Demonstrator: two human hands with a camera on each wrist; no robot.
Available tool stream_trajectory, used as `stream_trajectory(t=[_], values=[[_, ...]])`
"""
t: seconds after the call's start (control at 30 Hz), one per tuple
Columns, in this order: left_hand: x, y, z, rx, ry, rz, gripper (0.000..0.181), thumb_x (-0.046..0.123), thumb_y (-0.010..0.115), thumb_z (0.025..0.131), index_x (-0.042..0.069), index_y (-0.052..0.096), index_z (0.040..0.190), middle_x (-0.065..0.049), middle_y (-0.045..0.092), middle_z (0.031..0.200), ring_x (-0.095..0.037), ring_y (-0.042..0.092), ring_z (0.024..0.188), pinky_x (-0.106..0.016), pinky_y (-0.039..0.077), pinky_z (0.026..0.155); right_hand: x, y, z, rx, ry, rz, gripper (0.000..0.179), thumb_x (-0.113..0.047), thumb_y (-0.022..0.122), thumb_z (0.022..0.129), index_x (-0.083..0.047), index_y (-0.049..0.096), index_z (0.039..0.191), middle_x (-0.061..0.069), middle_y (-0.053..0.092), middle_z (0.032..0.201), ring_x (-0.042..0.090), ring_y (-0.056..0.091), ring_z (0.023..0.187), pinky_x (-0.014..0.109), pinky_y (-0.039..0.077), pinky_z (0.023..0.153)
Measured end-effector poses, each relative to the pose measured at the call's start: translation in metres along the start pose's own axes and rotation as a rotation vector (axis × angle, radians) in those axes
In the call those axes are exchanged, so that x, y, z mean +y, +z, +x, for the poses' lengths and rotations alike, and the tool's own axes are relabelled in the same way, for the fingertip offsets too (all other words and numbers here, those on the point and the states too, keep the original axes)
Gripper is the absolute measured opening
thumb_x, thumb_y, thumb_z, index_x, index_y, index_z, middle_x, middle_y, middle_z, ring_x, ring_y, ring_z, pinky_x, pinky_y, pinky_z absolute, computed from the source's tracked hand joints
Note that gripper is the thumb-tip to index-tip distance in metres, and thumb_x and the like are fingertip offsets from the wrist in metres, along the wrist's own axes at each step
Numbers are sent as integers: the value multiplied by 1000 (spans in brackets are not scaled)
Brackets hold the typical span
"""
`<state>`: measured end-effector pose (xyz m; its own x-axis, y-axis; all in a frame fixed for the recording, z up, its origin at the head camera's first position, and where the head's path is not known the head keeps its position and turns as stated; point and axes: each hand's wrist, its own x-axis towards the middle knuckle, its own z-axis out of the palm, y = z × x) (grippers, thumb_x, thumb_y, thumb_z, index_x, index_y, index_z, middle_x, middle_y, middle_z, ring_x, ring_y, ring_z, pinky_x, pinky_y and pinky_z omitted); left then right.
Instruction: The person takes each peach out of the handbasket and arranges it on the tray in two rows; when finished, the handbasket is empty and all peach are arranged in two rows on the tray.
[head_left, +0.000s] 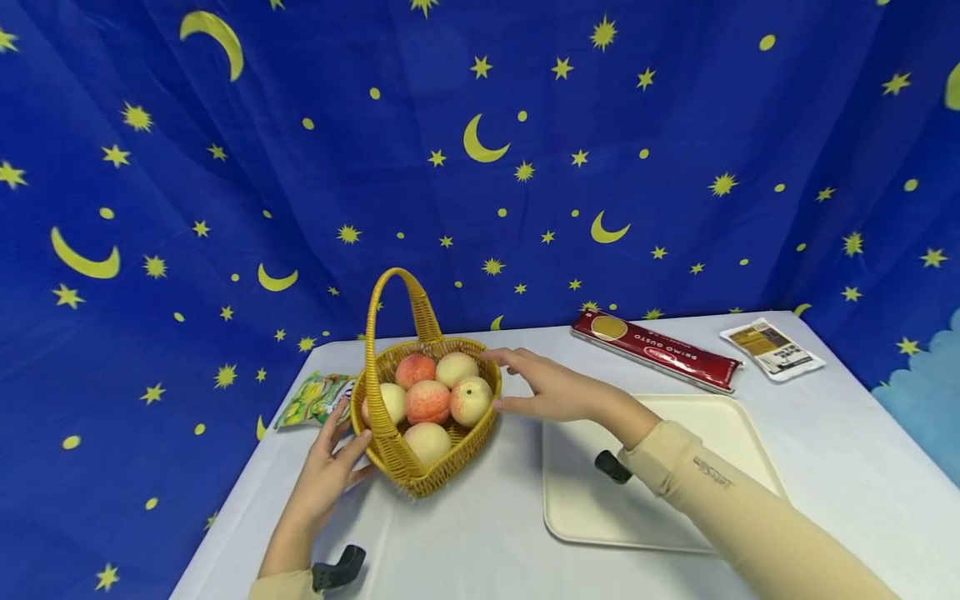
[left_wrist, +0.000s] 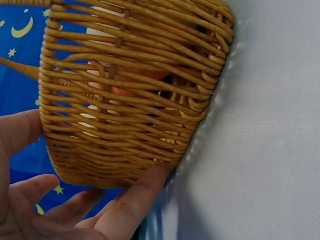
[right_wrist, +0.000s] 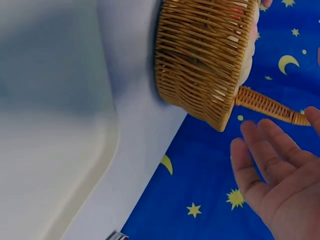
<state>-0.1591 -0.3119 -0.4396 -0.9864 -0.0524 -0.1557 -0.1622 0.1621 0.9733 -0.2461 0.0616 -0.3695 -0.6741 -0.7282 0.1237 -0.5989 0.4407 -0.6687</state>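
Observation:
A heart-shaped yellow wicker basket [head_left: 459,458] with a tall arched handle [head_left: 372,350] stands on the table, holding several red and cream peaches [head_left: 428,403]. My left hand [head_left: 324,479] is at the basket's left side, its extended fingers [left_wrist: 135,202] against the lower weave in the left wrist view and the thumb near the rim. On the opposite side, my right hand [head_left: 551,392] is spread, with fingertips close to the right rim in the head view. In the right wrist view, its fingers [right_wrist: 272,152] appear apart from the wicker and hold nothing.
Right of the basket lies a cream tray [head_left: 570,508], partly under my right forearm. Behind it are a red pasta packet [head_left: 660,352] and a white-and-brown pouch [head_left: 772,350]. A green snack bag [head_left: 311,400] sits left of the basket. A blue star-patterned curtain [head_left: 420,208] hangs behind the table.

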Motion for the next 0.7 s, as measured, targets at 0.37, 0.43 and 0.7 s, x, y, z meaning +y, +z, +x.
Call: stream_trajectory(t=[0.37,0.43,0.7], values=[[-8,4,3,40,-12,-22,78,21,54,114,37,7,174,-20,18,176,-43,39,154,-52,60,110,-4,3,30,-41,0,66,71,-31,70,105,-12,39,166,19,62,144,37,60,133,50,57,107],[-9,4,3,49,-14,-20,77,21,54,115,38,8,174,-20,18,176,-43,40,154,-53,61,110,-4,4,35,-61,-4,85,69,-31,70,106,-11,40,165,21,61,146,38,60,133,52,56,109],[-9,5,3,63,-10,-26,76,23,55,114,39,10,174,-18,18,177,-40,43,151,-50,63,107,-11,6,50,-136,33,74,65,-29,71,105,-11,46,162,21,57,150,37,58,132,53,53,112]])
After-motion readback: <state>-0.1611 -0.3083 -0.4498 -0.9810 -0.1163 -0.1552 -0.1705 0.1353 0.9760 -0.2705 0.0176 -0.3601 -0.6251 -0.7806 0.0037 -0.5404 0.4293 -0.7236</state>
